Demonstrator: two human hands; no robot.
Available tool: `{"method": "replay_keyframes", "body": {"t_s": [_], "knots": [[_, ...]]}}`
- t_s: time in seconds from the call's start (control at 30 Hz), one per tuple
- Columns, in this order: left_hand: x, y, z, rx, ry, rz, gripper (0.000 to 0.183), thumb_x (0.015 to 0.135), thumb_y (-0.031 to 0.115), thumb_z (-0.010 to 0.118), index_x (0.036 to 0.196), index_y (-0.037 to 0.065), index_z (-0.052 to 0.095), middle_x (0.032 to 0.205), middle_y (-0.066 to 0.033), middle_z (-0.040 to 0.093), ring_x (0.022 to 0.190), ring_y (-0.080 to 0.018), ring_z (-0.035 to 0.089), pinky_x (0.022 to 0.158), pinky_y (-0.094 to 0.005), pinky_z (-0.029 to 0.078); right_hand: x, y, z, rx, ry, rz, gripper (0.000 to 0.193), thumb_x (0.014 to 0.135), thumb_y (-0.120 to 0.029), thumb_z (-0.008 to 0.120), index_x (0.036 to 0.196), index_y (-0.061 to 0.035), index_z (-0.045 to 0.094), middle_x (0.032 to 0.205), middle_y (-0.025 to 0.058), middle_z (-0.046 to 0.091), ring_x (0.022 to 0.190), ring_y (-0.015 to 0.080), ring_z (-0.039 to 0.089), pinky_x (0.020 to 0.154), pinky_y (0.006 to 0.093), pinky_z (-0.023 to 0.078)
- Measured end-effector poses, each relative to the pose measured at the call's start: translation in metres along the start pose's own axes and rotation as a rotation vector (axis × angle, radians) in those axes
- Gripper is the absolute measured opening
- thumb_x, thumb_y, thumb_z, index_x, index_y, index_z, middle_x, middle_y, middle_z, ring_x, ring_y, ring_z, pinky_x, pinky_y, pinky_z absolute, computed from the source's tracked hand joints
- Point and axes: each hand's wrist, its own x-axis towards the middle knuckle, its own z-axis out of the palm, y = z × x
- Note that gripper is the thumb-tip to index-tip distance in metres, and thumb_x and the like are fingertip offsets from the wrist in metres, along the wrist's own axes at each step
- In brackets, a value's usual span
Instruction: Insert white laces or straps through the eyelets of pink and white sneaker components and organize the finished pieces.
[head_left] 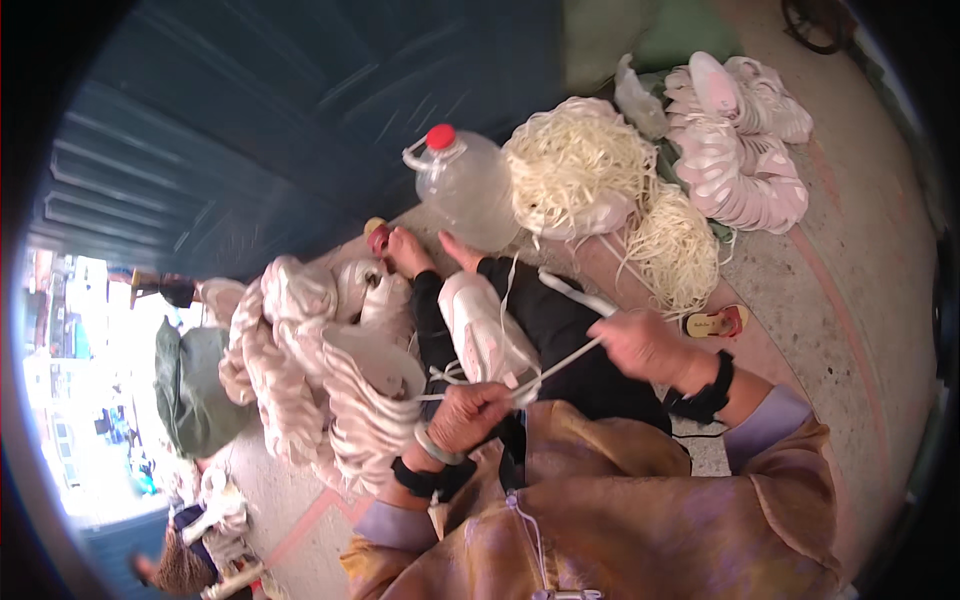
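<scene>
Pulling a white lace [570, 360] at a pale shoe [468, 310] on the lap.
Left hand [470, 415] has fingers closed on lace beside the shoe; right hand [645, 348] grips lace, too. Likely mid-lacing; next pull calls for even tension. Count: one lap shoe, one jug [465, 195], two lace piles [580, 160] [675, 245], two sandals [376, 238] [716, 322], two shoe heaps [290, 370] [745, 180], packed too tightly to count.

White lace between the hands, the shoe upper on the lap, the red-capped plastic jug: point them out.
White lace [572, 359]: head view, on its slanting stretch.
Shoe upper [482, 322]: head view, middle of its pale surface.
Red-capped plastic jug [465, 188]: head view, on its translucent body.
</scene>
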Motion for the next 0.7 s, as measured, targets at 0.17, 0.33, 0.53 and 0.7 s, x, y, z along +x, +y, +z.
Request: {"method": "replay_keyframes", "body": {"t_s": [0.17, 0.33, 0.53, 0.7], "knots": [[-0.035, -0.004, -0.026, 0.022, 0.042, -0.120, 0.007, 0.083, 0.006, 0.059, 0.083, 0.000, 0.061, 0.066, -0.0012, 0.055, 0.063, -0.0072, 0.050, 0.057, -0.0229, 0.042, -0.060, 0.098, -0.021, -0.218, 0.262, 0.388, 0.012, 0.070, -0.003, 0.051, 0.080, -0.0058, 0.057, 0.068, 0.0136, 0.057, 0.066, 0.0347, 0.056, 0.058, 0.0416, 0.045], [-0.046, -0.002, -0.030, -0.002, 0.047, -0.219, 0.007, 0.084, 0.005, 0.056, 0.083, 0.000, 0.061, 0.063, 0.0040, 0.049, 0.058, -0.0021, 0.044, 0.050, -0.0201, 0.036, -0.058, 0.131, -0.005, -0.498, 0.048, 0.640, 0.017, 0.070, 0.001, 0.049, 0.083, -0.0043, 0.058, 0.080, 0.0164, 0.058, 0.075, 0.0347, 0.057, 0.064, 0.0413, 0.045], [-0.014, -0.005, -0.002, 0.083, 0.193, -0.024, 0.006, 0.082, 0.004, 0.058, 0.083, 0.000, 0.061, 0.063, -0.0015, 0.055, 0.055, -0.0057, 0.048, 0.049, -0.0236, 0.040, 0.035, 0.002, 0.057, 0.267, 0.089, -0.087, 0.024, 0.068, -0.010, 0.064, 0.090, -0.0028, 0.060, 0.087, 0.0138, 0.060, 0.085, 0.0319, 0.056, 0.077, 0.0385, 0.044], [0.005, 0.002, 0.000, 0.110, 0.235, -0.024, 0.008, 0.080, 0.007, 0.060, 0.083, 0.000, 0.061, 0.062, -0.0049, 0.056, 0.055, -0.0075, 0.050, 0.051, -0.0248, 0.042, 0.050, -0.038, 0.085, 0.487, -0.193, -0.015, 0.016, 0.074, -0.015, 0.061, 0.084, -0.0040, 0.058, 0.071, 0.0185, 0.058, 0.067, 0.0340, 0.058, 0.059, 0.0387, 0.047]]}}
